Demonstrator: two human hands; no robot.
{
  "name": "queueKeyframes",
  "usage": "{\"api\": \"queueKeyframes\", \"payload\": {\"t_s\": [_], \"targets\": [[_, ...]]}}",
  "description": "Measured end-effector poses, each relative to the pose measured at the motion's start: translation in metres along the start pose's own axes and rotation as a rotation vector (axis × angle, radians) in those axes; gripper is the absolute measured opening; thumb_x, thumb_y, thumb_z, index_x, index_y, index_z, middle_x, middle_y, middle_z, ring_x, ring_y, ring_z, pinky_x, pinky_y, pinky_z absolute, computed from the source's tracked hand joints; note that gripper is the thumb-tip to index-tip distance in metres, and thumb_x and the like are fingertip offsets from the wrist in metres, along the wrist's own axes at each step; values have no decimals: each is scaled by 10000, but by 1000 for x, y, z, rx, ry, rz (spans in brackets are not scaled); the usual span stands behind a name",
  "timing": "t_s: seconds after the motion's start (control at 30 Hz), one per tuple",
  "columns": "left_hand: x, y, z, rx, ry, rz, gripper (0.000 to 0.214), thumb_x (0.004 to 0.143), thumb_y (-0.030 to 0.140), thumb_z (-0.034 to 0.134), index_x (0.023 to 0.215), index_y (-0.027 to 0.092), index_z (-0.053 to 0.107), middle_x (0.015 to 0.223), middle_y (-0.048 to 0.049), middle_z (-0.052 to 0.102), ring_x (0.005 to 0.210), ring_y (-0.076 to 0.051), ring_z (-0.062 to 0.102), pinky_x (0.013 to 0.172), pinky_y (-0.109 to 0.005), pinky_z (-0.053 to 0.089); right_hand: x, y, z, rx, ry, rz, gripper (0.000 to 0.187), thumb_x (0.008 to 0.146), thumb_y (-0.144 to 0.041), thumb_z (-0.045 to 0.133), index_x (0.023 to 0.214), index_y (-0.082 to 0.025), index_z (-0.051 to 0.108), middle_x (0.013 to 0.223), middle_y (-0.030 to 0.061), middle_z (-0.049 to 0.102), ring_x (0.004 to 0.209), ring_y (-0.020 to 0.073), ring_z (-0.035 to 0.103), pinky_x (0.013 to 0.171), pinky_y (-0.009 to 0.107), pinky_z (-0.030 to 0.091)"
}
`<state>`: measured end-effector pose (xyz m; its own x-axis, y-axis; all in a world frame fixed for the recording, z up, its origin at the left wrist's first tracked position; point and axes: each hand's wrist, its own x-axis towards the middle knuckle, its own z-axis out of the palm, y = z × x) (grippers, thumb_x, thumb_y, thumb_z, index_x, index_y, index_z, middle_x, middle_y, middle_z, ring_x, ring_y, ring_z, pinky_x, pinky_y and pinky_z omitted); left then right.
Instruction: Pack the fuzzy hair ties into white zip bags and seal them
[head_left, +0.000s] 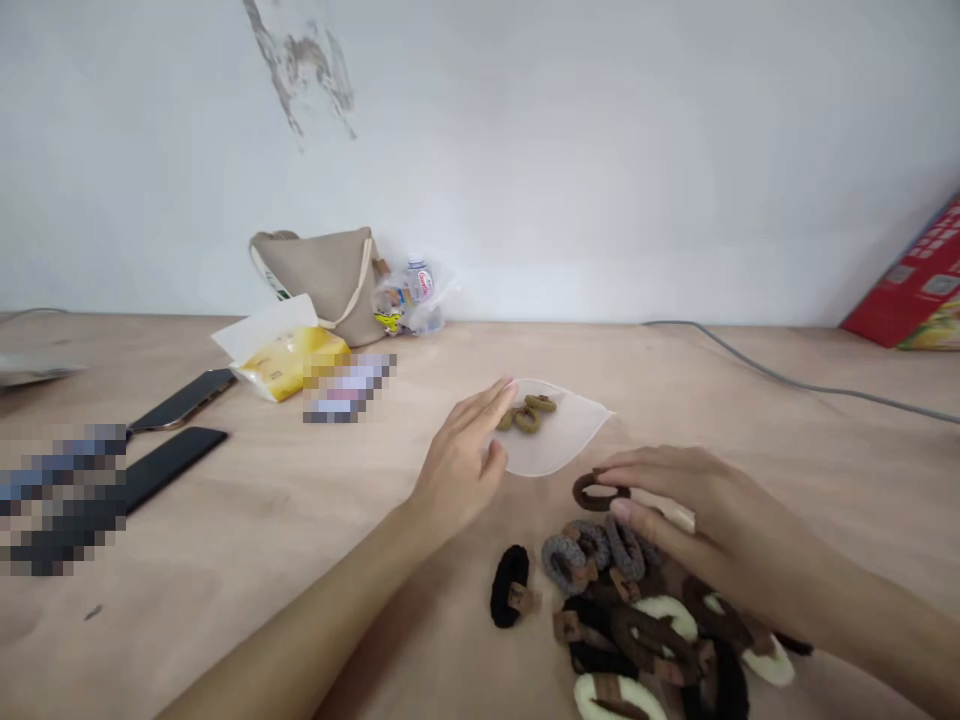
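Note:
My left hand (461,465) rests at the left edge of a frosted plastic bag (566,435), fingers stretched out and thumb apart. Several olive-green hair ties (527,420) show through the bag; part of one is hidden by my fingers. Between the fingers and thumb of my right hand (686,500) is a dark brown hair tie (585,495), just in front of the bag. Below lies a pile of hair ties: grey ones (564,565), brown ones (649,640), black ones and cream ones (615,697). One black hair tie (508,585) sits apart to the left.
Left on the wooden table (420,620) are a phone (184,398), another dark device (176,465), a yellow tissue pack (292,362) and a beige bag (322,275). A plastic bag with a bottle (420,280) stands by the wall. A grey cable (787,380) and red box (915,275) lie right.

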<state>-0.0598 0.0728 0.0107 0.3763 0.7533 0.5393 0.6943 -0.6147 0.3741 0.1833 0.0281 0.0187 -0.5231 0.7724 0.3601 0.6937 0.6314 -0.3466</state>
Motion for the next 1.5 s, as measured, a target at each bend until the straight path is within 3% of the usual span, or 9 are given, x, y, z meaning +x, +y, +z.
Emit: {"api": "queueKeyframes", "payload": {"t_s": [0.33,0.43,0.6,0.7,0.87,1.03,1.2,1.33,1.5], "targets": [[-3,13,5,-13,-23,57,568,816,69,373,1368,197,414,1406,-54,460,1273,-198,436,1076,-392,356,-40,41,-15,48,-35,311,303,909,-424,431,1057,-270,646,1089,40,685,977,225,641,834,380,523],[-4,17,5,-19,-26,73,562,826,76,375,1370,211,410,1403,-47,464,1269,-192,443,1072,-382,363,-46,43,-19,26,-27,384,308,899,-437,438,1024,-258,655,962,48,712,834,226,664,699,358,540],[-4,21,5,-22,-33,64,565,828,81,371,1375,222,403,1399,-39,469,1267,-191,444,1074,-377,360,-50,35,-23,239,-237,421,290,923,-395,406,1003,-254,647,794,4,705,664,168,636,558,264,490],[-4,21,5,-23,-18,51,552,828,87,377,1365,204,419,1397,-47,471,1270,-193,441,1077,-372,356,-45,25,-22,209,-144,442,278,918,-388,414,992,-249,643,743,-4,685,634,158,615,529,250,468],[-4,20,6,-21,-1,21,558,828,103,389,1372,223,408,1405,-28,462,1284,-198,426,1085,-380,344,-34,7,-11,108,21,216,237,895,-240,427,979,-243,649,838,31,694,730,163,635,625,264,504],[-5,20,7,-16,8,32,554,830,101,385,1369,225,411,1406,-23,461,1281,-190,429,1084,-369,345,-22,-5,1,32,-109,-120,416,777,-45,433,1090,-260,604,1097,33,651,986,179,578,889,339,433],[-5,19,5,-22,8,53,555,828,94,385,1369,218,410,1405,-27,462,1271,-184,439,1077,-350,352,-15,-6,1,-90,-139,25,314,819,-65,370,890,-251,613,841,14,657,801,203,561,742,376,400],[-5,19,5,-19,-3,52,567,826,90,380,1376,225,399,1407,-30,459,1267,-191,442,1072,-367,359,-9,-3,3,-118,-193,114,272,869,-121,372,932,-249,603,907,18,658,857,207,581,776,380,382],[-4,19,4,-10,3,48,550,831,95,377,1367,213,411,1402,-31,466,1273,-184,436,1070,-354,361,-3,-9,5,20,-192,152,336,742,-136,510,1025,-287,610,1050,1,655,966,206,573,830,343,387]]}}
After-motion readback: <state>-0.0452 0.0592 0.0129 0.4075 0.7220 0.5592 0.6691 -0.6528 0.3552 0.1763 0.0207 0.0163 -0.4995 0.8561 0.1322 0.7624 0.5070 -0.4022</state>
